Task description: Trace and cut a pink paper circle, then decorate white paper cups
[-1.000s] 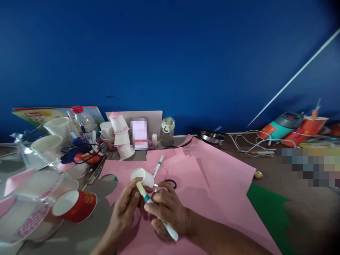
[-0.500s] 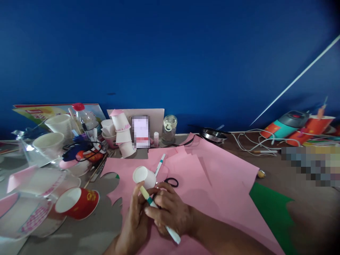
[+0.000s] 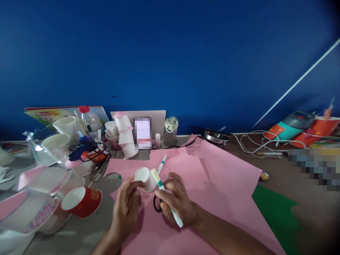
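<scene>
A marker with a pale yellow cap and white barrel lies in my right hand, its capped end pointing up and left. Black scissor handles show beside that hand's fingers, the rest hidden. My left hand has its fingers apart and curved, with the index fingertip by a white paper cup lying on its side. Another white marker rests behind the cup on the pink paper.
At the left are a red cup, clear cups and a bottle. Stacked cups, a phone and a glass jar stand at the back. Green paper and white cables are at the right.
My hands have moved apart, the left away from the marker and the right slightly to the right with it. The scissor handles now appear closer to my right hand. The view has shifted slightly.
</scene>
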The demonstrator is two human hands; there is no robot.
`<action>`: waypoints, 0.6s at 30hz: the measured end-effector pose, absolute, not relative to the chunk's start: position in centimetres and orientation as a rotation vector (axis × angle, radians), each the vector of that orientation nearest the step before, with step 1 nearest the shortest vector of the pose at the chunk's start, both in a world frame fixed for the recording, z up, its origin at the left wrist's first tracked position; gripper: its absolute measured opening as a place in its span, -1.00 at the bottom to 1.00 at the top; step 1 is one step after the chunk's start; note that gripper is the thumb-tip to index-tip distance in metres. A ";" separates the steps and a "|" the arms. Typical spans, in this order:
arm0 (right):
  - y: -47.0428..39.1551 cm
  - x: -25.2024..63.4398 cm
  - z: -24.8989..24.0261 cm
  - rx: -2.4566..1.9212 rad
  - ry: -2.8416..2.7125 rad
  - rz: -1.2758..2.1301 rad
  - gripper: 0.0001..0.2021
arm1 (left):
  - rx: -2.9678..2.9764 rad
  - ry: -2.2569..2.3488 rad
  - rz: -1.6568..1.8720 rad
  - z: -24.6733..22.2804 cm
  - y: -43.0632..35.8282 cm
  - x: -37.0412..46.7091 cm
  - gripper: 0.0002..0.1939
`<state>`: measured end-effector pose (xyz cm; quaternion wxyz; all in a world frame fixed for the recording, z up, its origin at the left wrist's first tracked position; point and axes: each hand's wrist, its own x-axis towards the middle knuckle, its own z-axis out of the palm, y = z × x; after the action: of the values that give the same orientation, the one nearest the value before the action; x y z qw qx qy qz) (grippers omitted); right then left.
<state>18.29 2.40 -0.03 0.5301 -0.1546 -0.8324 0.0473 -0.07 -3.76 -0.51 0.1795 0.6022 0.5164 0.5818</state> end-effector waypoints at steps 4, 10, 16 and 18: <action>3.3 18.3 -0.3 -0.734 -2.003 0.135 -0.51 | 1.871 1.877 1.575 -0.3 -2.2 -2.2 -0.80; 4.6 18.4 -1.8 -1.100 -2.188 0.198 -0.37 | 1.886 2.089 1.392 -0.1 -0.8 -3.4 -0.72; 5.0 18.5 -2.3 -1.156 -2.075 0.232 -0.28 | 1.939 2.317 1.101 -1.2 0.8 -4.9 -0.63; 4.9 18.5 -2.1 -1.136 -2.048 0.248 -0.32 | 1.997 2.417 0.920 -1.3 1.6 -5.6 -0.60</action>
<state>18.47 4.92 -2.12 0.3831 -0.4456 -0.8032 0.0974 -5.60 1.62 -1.34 -0.0629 0.6101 0.7382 0.2809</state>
